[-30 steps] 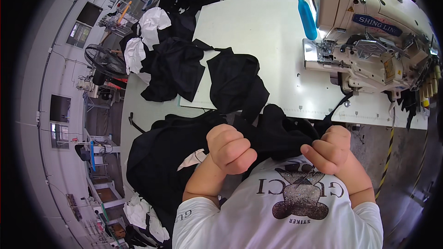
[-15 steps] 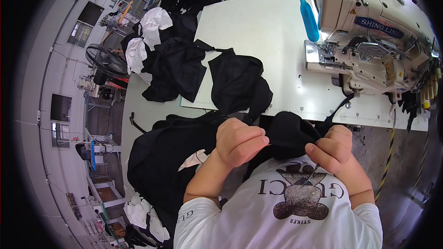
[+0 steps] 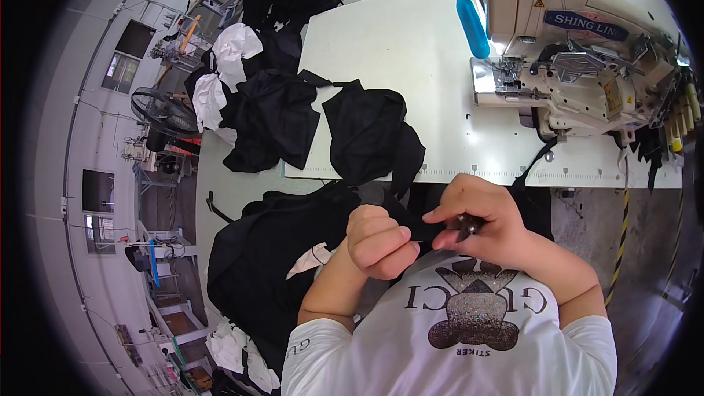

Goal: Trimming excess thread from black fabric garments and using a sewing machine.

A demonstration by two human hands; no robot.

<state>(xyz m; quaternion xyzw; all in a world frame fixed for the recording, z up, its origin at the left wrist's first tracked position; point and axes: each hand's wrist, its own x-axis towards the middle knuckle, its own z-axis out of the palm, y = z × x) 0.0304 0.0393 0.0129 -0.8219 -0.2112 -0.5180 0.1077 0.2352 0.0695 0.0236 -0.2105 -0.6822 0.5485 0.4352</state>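
My left hand [image 3: 381, 243] is closed in a pinch on a piece of black fabric [image 3: 412, 221] in front of my chest. Close beside it on the right, my right hand [image 3: 490, 218] curls round a small dark pointed metal tool [image 3: 468, 227], whose exact kind I cannot make out. The right thumb and forefinger are a little apart at the fabric's edge; whether they touch it is unclear. More black cloth hangs behind the right hand, and a narrow black strip [image 3: 539, 160] runs from there up to the sewing machine [image 3: 565, 37].
Black cut pieces [image 3: 370, 132] lie on the white machine table [image 3: 433, 37]. A large heap of black fabric [image 3: 271, 249] is at my left, with black and white bundles [image 3: 235, 51] beyond it. A light blue-handled tool [image 3: 471, 26] hangs by the machine; a fan [image 3: 161, 111] stands far left.
My right hand has moved left toward my left hand and turned, its thumb and forefinger opening while it keeps the pointed tool. The left hand has dropped slightly, and the view has shifted a little.
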